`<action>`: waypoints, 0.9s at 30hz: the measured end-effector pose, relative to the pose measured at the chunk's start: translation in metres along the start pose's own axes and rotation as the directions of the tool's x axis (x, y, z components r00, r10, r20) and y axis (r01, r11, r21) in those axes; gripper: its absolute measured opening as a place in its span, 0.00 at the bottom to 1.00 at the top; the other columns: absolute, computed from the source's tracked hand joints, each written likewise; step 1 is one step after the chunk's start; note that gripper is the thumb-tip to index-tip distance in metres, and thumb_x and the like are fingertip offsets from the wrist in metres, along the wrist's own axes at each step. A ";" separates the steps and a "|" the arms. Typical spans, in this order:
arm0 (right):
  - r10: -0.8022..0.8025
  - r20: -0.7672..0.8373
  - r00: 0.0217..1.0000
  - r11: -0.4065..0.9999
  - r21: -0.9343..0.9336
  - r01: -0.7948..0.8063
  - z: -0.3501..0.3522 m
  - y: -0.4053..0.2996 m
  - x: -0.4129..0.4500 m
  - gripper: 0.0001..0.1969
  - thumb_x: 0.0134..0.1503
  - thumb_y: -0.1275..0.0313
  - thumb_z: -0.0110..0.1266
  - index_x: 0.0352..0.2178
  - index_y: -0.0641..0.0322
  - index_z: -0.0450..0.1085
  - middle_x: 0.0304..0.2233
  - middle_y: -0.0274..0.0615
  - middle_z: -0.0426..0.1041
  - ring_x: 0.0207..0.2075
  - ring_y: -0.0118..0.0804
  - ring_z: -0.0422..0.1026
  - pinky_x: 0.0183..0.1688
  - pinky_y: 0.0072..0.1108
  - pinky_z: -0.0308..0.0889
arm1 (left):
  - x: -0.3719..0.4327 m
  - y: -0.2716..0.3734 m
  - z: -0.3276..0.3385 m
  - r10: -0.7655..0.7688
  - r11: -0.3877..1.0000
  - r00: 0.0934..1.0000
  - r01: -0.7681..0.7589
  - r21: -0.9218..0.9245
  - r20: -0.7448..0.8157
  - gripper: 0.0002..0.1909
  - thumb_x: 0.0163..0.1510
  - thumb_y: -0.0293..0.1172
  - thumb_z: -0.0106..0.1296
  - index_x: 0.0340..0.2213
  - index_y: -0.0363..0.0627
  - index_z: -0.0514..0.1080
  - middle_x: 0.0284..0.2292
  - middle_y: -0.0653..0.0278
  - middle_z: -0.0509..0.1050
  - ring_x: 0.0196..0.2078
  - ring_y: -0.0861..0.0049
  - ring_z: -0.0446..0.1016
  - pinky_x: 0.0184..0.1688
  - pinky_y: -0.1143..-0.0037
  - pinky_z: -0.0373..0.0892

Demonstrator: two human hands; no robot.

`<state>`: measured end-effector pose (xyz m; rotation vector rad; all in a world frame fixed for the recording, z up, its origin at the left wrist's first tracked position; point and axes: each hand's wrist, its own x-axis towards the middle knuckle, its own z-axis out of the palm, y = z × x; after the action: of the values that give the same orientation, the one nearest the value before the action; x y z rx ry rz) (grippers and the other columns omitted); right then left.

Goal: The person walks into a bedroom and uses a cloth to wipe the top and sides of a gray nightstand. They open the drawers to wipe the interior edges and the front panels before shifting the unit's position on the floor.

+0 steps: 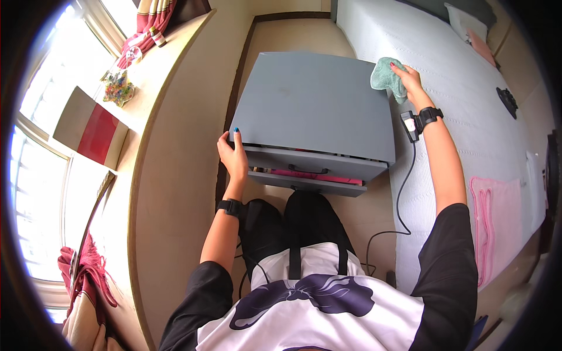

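Note:
A grey two-drawer cabinet (pixel 311 103) stands on the floor in front of my knees. Its upper drawer (pixel 316 162) is slightly pulled out, and the lower drawer (pixel 307 183) sticks out too, with something bright pink inside. At the cabinet's far right corner, my right hand (pixel 408 81) grips a green cloth (pixel 386 77), which hangs against the top's right edge. My left hand (pixel 233 151) rests on the near left corner, thumb on top and fingers at the side, holding nothing loose.
On the right lies a bed with a white cover (pixel 421 175) and a folded pink cloth (pixel 496 228). A black cable (pixel 399 197) runs from my right wrist to the floor. The windowsill (pixel 175 57) at left holds a box (pixel 99 136) and a bag of colourful pieces (pixel 117 87).

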<state>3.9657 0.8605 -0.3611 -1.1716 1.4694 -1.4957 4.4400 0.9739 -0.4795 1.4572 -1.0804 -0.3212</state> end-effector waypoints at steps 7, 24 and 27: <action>-0.191 -0.199 0.961 0.675 -0.737 -0.018 0.039 0.031 0.092 0.23 0.50 0.59 0.57 0.48 0.47 0.67 0.45 0.49 0.68 0.50 0.47 0.65 0.51 0.36 0.62 | 0.031 0.026 0.004 0.020 0.941 0.983 -0.081 0.329 0.185 0.18 0.57 0.43 0.46 0.31 0.36 0.69 0.30 0.54 0.74 0.33 0.64 0.72 0.39 0.70 0.66; -0.198 0.526 0.827 0.445 -0.704 0.554 0.015 0.034 -0.008 0.17 0.48 0.67 0.57 0.43 0.48 0.72 0.36 0.41 0.67 0.40 0.43 0.69 0.42 0.30 0.65 | 0.014 0.073 0.049 -0.113 0.739 0.963 -0.082 0.668 0.243 0.29 0.56 0.58 0.35 0.46 0.47 0.67 0.44 0.62 0.72 0.48 0.63 0.67 0.48 0.67 0.65; -0.225 0.589 0.776 0.472 -0.631 0.616 0.016 0.020 -0.085 0.17 0.46 0.69 0.58 0.41 0.48 0.74 0.30 0.37 0.65 0.33 0.37 0.68 0.36 0.27 0.66 | 0.017 0.072 0.044 -0.119 0.748 0.967 -0.063 0.661 0.227 0.29 0.56 0.58 0.35 0.46 0.47 0.67 0.44 0.62 0.73 0.47 0.63 0.67 0.48 0.68 0.65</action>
<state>4.0067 0.9335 -0.3919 -2.4319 1.6154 -0.6568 4.3862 0.9456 -0.4193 2.1161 -1.4775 -0.1422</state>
